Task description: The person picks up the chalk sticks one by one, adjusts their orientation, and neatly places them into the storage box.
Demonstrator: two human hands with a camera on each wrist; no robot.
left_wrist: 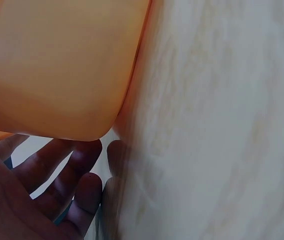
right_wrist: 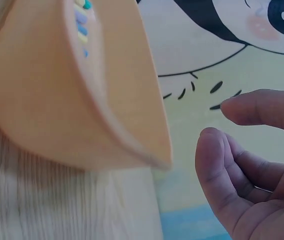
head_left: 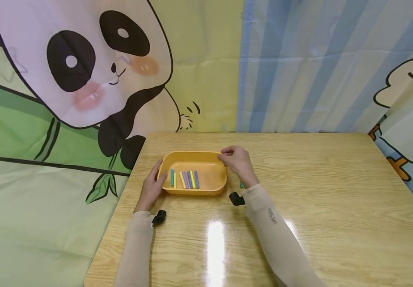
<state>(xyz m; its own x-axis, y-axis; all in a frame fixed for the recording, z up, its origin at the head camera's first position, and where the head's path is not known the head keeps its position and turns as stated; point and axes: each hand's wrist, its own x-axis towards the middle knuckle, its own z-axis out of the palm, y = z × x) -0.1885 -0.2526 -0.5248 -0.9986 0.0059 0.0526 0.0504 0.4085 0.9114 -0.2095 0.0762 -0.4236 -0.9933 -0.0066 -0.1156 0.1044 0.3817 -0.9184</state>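
A yellow-orange plastic tray [head_left: 210, 191] with raised walls stands on the table. Several short chalk-like sticks [head_left: 184, 180] in teal, yellow, purple and blue lie along the left and middle of its floor. My left hand [head_left: 151, 189] holds the tray's left end, thumb over the rim; its other fingers [left_wrist: 84, 155] lie against the outer wall. Beside the far right corner is my right hand [head_left: 238, 161]. In the right wrist view its thumb and fingers are loosely bent, with a gap between them and nothing held, apart from the tray wall [right_wrist: 37, 100].
A teal stick [head_left: 241, 185] lies on the table right of the tray, partly hidden by the right wrist. The wooden table [head_left: 328, 191] extends to the right. Behind it hangs a printed curtain [head_left: 206, 67] with a panda.
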